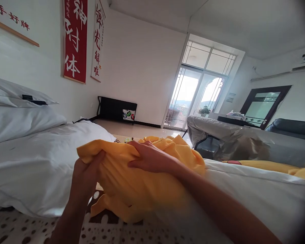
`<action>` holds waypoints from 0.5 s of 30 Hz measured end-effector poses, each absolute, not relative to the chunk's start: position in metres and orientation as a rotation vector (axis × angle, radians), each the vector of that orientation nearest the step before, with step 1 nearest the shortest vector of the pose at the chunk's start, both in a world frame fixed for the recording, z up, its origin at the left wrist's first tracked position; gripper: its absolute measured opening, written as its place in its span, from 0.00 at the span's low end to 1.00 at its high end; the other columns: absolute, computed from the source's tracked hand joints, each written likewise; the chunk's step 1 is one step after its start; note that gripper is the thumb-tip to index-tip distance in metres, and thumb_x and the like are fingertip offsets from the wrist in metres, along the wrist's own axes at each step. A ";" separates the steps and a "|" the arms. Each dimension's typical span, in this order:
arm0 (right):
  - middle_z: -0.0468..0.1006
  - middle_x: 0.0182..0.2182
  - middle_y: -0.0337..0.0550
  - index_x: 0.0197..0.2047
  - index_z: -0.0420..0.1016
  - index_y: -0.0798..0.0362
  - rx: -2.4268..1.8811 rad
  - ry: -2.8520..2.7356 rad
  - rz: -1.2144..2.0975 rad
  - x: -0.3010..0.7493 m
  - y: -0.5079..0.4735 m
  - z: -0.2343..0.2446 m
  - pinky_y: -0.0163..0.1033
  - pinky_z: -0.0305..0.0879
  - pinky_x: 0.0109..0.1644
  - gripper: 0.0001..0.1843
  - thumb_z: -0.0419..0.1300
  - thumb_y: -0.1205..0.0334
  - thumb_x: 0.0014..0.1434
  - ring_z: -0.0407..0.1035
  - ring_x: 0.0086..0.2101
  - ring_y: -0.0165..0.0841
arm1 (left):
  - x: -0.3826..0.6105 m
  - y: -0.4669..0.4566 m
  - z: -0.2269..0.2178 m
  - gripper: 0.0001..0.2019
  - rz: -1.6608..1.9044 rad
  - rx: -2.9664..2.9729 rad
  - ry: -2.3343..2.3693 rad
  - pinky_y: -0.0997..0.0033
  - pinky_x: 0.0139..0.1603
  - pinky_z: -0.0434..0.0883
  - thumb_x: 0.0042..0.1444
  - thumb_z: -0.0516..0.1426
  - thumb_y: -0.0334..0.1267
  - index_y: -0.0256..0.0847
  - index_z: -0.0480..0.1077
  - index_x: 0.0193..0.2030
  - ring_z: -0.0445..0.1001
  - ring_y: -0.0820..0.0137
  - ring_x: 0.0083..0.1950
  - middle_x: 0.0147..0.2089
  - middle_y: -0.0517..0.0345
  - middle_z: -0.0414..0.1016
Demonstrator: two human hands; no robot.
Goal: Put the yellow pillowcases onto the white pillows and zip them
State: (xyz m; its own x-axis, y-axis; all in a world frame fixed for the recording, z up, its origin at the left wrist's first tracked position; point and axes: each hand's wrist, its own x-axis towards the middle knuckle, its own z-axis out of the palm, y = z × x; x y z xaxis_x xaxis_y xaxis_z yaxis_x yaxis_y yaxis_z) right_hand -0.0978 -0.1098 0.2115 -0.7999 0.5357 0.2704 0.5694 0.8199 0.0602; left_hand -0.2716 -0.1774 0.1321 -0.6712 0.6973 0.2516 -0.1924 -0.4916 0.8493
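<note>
A bunched yellow cloth [132, 183] lies in front of me on the bed, over a spotted sheet [20, 227]. My left hand [87, 171] is closed on the cloth's left edge, thumb pinching a fold. Over the cloth's top, my right hand [151, 157] curls its fingers around the fabric. A white duvet [40, 159] lies to the left of the cloth and another white cover [256, 193] lies under my right forearm.
White pillows [17, 112] are stacked at the far left against the wall. More yellow fabric [277, 166] lies at the right. Beyond the bed stand a covered table [218, 130], a dark sofa [292, 127] and a bright balcony door [193, 98]. Red banners [75, 40] hang on the wall.
</note>
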 end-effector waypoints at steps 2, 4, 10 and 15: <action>0.74 0.32 0.40 0.39 0.68 0.51 -0.869 -2.779 -0.132 -0.112 -0.113 0.204 0.34 0.52 0.35 0.09 0.57 0.56 0.59 0.65 0.34 0.33 | -0.270 -0.178 0.129 0.14 2.237 0.900 1.120 0.78 0.27 0.67 0.43 0.65 0.45 0.39 0.73 0.34 0.71 0.70 0.32 0.29 0.60 0.74; 0.72 0.28 0.38 0.33 0.68 0.51 -0.889 -2.748 -0.151 -0.113 -0.110 0.205 0.33 0.49 0.32 0.08 0.56 0.56 0.60 0.64 0.30 0.31 | -0.271 -0.174 0.126 0.12 2.291 0.963 1.076 0.79 0.29 0.66 0.46 0.64 0.44 0.40 0.73 0.35 0.69 0.72 0.33 0.31 0.61 0.73; 0.69 0.24 0.36 0.28 0.66 0.51 -0.947 -2.717 -0.212 -0.082 -0.096 0.229 0.32 0.48 0.31 0.10 0.57 0.54 0.56 0.61 0.29 0.29 | -0.275 -0.164 0.125 0.13 2.352 0.996 1.165 0.76 0.30 0.65 0.46 0.64 0.45 0.40 0.74 0.36 0.69 0.70 0.33 0.32 0.60 0.73; 0.70 0.28 0.39 0.31 0.63 0.52 -1.020 -2.631 -0.293 -0.088 -0.101 0.213 0.32 0.47 0.30 0.03 0.55 0.65 0.52 0.61 0.28 0.29 | -0.259 -0.193 0.138 0.06 2.461 1.111 1.312 0.75 0.33 0.64 0.47 0.62 0.40 0.42 0.76 0.30 0.70 0.70 0.35 0.32 0.60 0.75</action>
State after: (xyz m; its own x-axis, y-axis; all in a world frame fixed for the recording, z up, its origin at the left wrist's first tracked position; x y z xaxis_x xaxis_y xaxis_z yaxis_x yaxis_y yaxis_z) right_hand -0.0876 -0.1014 0.2132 -0.7013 0.6206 0.3507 0.6825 0.7266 0.0793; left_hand -0.2587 -0.1932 0.1380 -0.7174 0.4363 0.5432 0.2077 -0.6102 0.7645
